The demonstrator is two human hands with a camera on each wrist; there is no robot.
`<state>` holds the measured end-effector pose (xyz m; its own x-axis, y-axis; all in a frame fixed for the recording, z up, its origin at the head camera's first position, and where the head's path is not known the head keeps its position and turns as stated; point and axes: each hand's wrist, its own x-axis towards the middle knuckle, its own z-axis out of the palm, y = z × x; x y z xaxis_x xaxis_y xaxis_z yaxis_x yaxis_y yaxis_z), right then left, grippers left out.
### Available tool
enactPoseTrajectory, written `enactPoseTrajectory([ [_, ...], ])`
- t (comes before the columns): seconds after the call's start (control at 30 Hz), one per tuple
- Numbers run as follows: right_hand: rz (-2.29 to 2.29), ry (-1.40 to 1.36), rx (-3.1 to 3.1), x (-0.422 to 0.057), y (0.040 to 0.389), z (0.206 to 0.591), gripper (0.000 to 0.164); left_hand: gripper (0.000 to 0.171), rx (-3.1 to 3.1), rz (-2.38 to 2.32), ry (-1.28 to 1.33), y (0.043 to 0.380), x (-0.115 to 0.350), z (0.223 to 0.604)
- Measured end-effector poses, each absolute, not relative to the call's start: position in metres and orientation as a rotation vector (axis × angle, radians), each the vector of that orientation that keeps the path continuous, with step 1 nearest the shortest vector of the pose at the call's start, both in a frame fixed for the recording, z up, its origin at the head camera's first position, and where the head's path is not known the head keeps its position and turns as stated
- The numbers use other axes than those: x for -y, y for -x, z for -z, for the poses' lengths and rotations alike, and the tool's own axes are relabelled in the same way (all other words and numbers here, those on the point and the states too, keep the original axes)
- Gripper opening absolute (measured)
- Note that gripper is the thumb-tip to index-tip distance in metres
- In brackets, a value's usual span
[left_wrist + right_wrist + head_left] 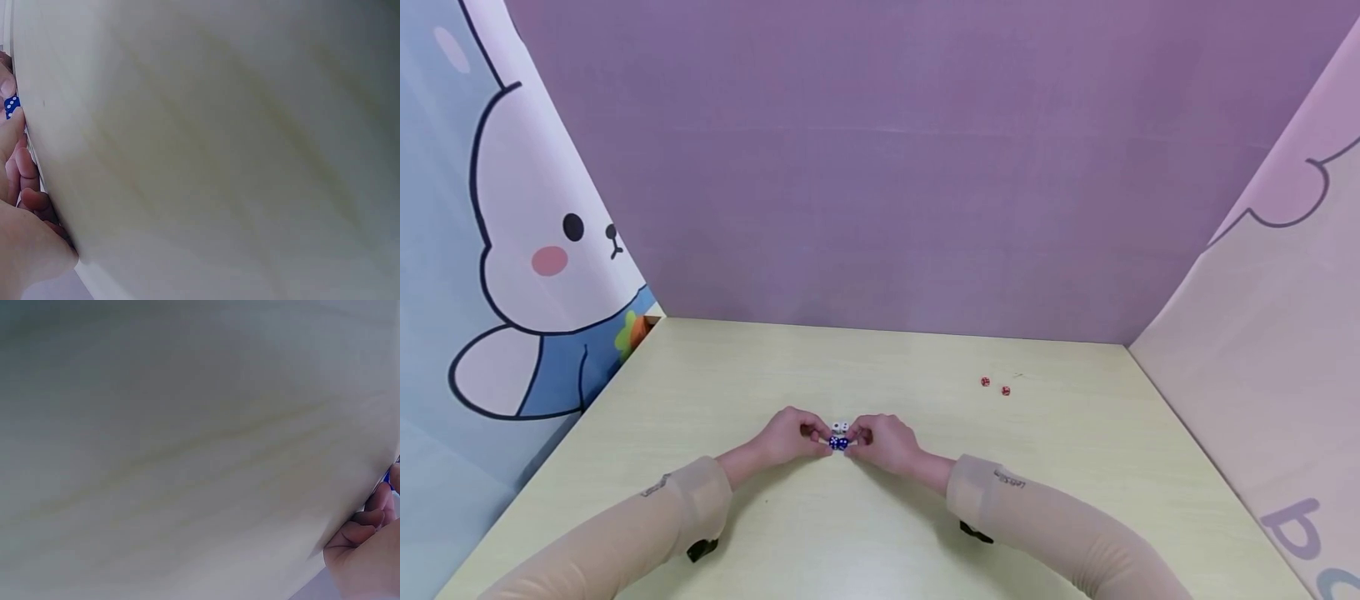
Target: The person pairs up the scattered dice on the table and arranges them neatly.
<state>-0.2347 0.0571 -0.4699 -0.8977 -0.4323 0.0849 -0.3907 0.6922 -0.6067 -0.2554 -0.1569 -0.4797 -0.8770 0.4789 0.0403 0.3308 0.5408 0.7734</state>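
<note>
At the middle of the table, two blue dice (pixel 838 443) with white dots sit side by side, and two white dice (pixel 840 427) show just beyond them. My left hand (pixel 792 435) grips the blue pair from the left with thumb and fingertips. From the right, my right hand (pixel 886 443) grips the same pair, its fingertips also close by the white dice. In the left wrist view one blue die (pixel 12 106) shows between the fingertips of both hands. The right wrist view has only a sliver of blue beside the fingers (pixel 379 499).
Two red dice (pixel 996 386) lie apart toward the back right of the pale wooden table (pixel 850 525). A purple panel (pixel 887 167) rises along the back edge. Printed cloths stand at the left (pixel 550 192) and right (pixel 1262 350) sides.
</note>
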Motion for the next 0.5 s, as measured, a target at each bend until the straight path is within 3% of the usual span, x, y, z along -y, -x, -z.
enactPoseTrajectory([
  [0.3,1.094,0.713,-2.757,-0.065,0.229,0.465,0.019,0.017,-2.587,-1.258,-0.680,0.256,0.156,0.480],
  [0.5,1.088,0.738,-2.744,-0.068,0.227,0.465,0.010,0.017,-2.603,-1.249,-0.683,0.257,0.157,0.482],
])
